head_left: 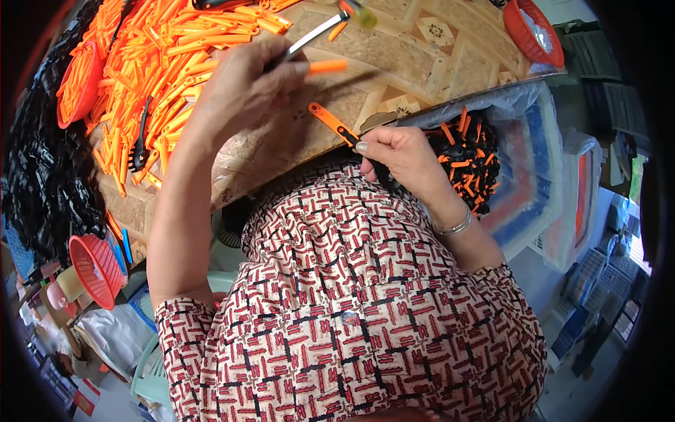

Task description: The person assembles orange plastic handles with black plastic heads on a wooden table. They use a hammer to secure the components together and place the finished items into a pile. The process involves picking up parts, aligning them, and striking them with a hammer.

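My left hand [246,88] is closed around the dark grip of a small hammer [318,34]; its metal shaft points up and right to a blurred head with a yellowish, see-through end. From the same fingers sticks an orange plastic piece [328,67]. At the table's front edge, my right hand [402,158] pinches an orange handle piece with a black part in it [333,125]. This piece slants up and left from thumb and finger, over the tabletop. The far ends of the right fingers are partly hidden.
A heap of orange handle pieces [176,53] covers the table's left side, beside a heap of black parts [49,151]. Red baskets [98,271] stand around the table [415,60]. A plastic-lined container [524,169] by my right arm holds black-and-orange pieces [467,165].
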A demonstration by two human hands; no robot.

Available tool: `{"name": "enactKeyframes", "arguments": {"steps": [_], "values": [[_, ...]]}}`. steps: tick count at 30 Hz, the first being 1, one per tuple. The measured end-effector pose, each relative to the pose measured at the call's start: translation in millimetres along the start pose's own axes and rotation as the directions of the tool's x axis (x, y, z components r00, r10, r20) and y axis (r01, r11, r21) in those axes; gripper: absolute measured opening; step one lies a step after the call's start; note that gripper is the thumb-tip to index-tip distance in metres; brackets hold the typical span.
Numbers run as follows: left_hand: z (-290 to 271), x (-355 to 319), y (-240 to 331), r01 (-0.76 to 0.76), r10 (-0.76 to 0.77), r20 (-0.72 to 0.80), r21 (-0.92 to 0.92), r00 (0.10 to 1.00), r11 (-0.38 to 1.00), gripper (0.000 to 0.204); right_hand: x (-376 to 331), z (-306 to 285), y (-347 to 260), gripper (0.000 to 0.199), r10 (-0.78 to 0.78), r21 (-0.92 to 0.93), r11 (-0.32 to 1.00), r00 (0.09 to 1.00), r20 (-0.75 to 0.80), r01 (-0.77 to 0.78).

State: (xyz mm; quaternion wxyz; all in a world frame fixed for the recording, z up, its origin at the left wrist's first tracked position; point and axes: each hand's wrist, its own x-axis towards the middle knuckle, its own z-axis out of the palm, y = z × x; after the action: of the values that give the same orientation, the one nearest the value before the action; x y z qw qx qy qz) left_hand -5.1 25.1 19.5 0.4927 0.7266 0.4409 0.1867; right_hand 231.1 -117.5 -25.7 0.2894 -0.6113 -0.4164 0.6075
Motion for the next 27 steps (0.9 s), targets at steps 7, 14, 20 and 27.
{"name": "enactKeyframes", "arguments": {"steps": [7,14,20,27], "values": [[12,-9,5,-0.17,0.092,0.341,0.209,0.936,0.963,0.024,4,-4,-6,0.013,0.046,0.084,0.995,0.997,0.066,-0.052],[23,4,-3,-0.366,0.25,0.327,0.368,0.911,0.854,0.025,4,-2,-8,0.017,0.042,0.127,0.991,0.998,0.043,-0.047],[25,11,6,-0.39,0.252,0.333,0.463,0.909,0.796,0.023,7,-4,-2,0.016,0.04,0.178,0.983,0.998,0.04,-0.046],[40,1,4,-0.345,0.27,0.218,0.504,0.938,0.792,0.02,9,2,3,0.025,0.039,0.126,0.991,0.999,-0.038,-0.034]]}}
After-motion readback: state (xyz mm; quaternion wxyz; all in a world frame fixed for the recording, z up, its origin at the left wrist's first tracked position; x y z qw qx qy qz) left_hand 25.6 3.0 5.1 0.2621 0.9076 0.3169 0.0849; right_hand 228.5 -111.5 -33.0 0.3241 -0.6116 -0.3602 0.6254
